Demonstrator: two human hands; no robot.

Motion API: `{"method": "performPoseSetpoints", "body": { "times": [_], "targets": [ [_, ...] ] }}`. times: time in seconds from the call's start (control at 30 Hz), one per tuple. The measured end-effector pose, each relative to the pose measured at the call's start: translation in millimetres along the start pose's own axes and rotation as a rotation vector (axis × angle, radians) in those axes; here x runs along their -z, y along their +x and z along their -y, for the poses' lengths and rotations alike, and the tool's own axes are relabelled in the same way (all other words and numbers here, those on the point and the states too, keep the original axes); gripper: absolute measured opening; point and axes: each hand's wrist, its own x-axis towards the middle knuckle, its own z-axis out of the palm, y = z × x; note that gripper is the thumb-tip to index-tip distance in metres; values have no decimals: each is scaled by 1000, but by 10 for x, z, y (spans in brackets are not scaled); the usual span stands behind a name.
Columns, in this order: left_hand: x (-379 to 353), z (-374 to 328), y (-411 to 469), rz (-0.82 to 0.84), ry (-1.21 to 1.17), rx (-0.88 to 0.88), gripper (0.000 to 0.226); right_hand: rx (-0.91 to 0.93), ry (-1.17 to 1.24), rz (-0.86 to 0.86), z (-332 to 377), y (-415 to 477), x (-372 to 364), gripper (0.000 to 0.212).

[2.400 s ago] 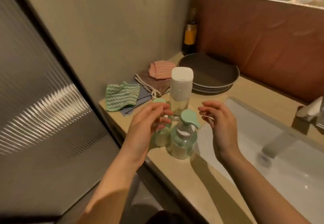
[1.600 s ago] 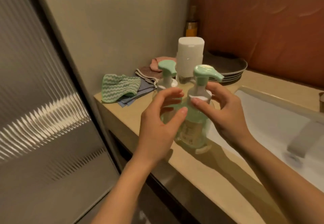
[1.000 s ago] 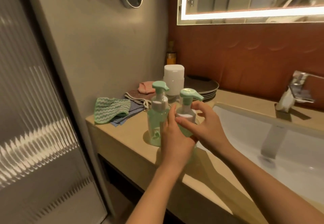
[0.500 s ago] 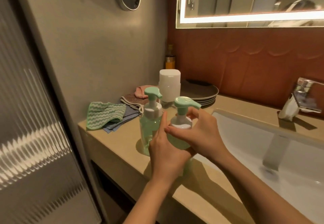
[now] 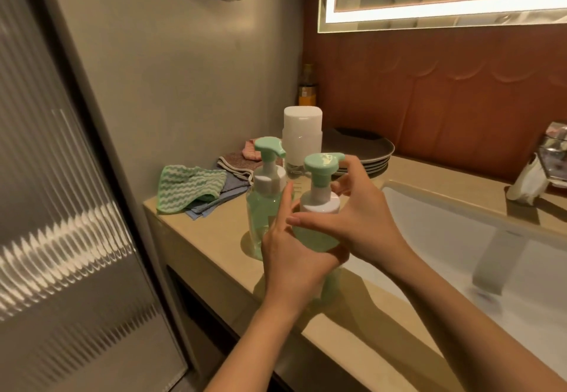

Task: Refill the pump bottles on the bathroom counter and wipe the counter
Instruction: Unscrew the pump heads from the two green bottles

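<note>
Two clear pump bottles with mint-green heads stand on the beige counter (image 5: 214, 238). The nearer pump bottle (image 5: 319, 207) is gripped low on its body by my left hand (image 5: 291, 256). My right hand (image 5: 359, 216) holds its white collar, fingers wrapped around the neck. The second pump bottle (image 5: 265, 195) stands just behind and to the left, untouched. A taller clear refill bottle (image 5: 302, 138) with a white cap stands behind both.
Folded cloths, a green wavy one (image 5: 190, 187) among them, lie at the counter's left end. Stacked dark plates (image 5: 362, 150) sit at the back. The white sink basin (image 5: 445, 256) and faucet (image 5: 549, 161) lie to the right. A ribbed glass door (image 5: 61, 207) stands left.
Both hands closed around the nearer pump bottle and have kept their grip on it. My view rose and drew back a little; the hands shifted only slightly.
</note>
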Motion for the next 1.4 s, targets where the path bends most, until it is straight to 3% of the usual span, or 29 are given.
{"method": "performPoseSetpoints", "body": {
  "times": [0.07, 0.2, 0.33, 0.4, 0.5, 0.57, 0.8, 0.93, 1.03, 1.27, 1.4],
  "targets": [
    [-4, -11, -9, -12, 23, -26, 113, 1, 7, 14, -25, 10, 58, 81],
    [-10, -39, -27, -41, 51, -57, 106, -64, 141, 222, -70, 66, 182, 80],
    [-11, -31, -27, -62, 33, -91, 82, -93, 177, 328, -27, 42, 131, 75],
    [-13, -14, -11, -55, 36, -86, 71, -79, 54, 263, 13, 15, 66, 77],
    [-8, 7, 0, -49, 9, -59, 75, -23, -117, 83, 13, -3, 5, 86],
    [2, 13, -6, -49, 9, -65, 74, 0, -118, 51, 13, -11, 32, 84],
    [13, -32, -22, -39, -42, -25, 82, -54, -14, 318, 16, 35, 209, 69],
    [12, -25, -11, -14, -36, -10, 84, -32, -129, 169, 26, 5, 84, 82],
    [21, -12, -29, -5, -36, -4, 85, 17, -169, 69, 50, -12, 76, 71],
    [-3, 9, -27, -25, -27, -41, 78, -80, 47, 256, 25, 23, 179, 58],
    [12, -12, -28, -9, -23, -19, 80, -33, -62, 162, 68, 8, 104, 78]
  ]
}}
